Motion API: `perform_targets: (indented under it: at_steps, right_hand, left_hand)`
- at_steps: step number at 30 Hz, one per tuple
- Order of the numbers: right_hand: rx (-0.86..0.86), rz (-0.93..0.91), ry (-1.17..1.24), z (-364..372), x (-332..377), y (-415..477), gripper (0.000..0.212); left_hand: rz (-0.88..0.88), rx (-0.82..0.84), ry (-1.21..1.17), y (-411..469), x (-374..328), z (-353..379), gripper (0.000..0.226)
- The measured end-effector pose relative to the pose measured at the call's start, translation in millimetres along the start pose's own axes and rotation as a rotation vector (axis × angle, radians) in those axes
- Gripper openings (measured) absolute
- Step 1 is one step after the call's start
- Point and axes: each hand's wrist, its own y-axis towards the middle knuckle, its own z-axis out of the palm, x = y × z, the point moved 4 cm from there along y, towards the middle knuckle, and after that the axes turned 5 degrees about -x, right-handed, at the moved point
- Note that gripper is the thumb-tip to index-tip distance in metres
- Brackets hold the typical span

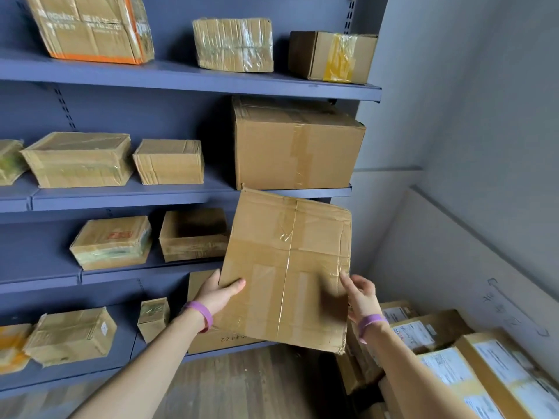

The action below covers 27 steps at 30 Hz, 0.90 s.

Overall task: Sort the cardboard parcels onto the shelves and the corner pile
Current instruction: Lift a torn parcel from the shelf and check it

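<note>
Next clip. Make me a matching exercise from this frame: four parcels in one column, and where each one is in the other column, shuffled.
Parcels
1. held parcel
2. orange-edged box
3. large box
4. white-labelled parcel

Places
A. right end of the second shelf
B. in the corner pile, lower right
C. gripped between the left hand and right hand
D. left on the top shelf

Pairs: 1-C, 2-D, 3-A, 4-B

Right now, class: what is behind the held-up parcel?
Behind the parcel, a box on the lower shelf shows at left and below; its middle and the shelf's right end are covered.
</note>
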Motion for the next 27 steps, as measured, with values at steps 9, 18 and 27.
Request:
perform_targets:
  at_steps: [9,18,27]
  right_hand:
    - [0.046,-0.063,-0.104,15,23,1,0.078]
    - [0.043,-0.102,-0.052,10,10,-5,0.055]
    - [0.066,-0.145,-0.221,16,3,-15,0.058]
  left_hand:
    - [0.002,0.016,-0.026,-18,7,-15,0.088]
    - [-0.169,0.166,-0.297,-22,-5,-36,0.131]
    - [-0.345,0.090,-0.467,-12,-20,-52,0.112]
